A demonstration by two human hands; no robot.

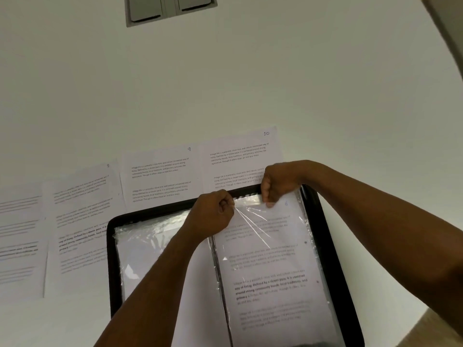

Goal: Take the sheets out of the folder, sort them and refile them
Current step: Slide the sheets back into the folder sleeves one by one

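Our left hand point(215, 212) and right hand point(278, 182), fingers pinched shut on sleeve point(253, 209) top, frame centre, over folder point(325, 221).

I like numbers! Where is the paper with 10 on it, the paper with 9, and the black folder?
Paper 10 point(240, 146), head view, its upper printed part.
Paper 9 point(160, 169), head view, its middle text.
Black folder point(325, 246), head view, its right edge.
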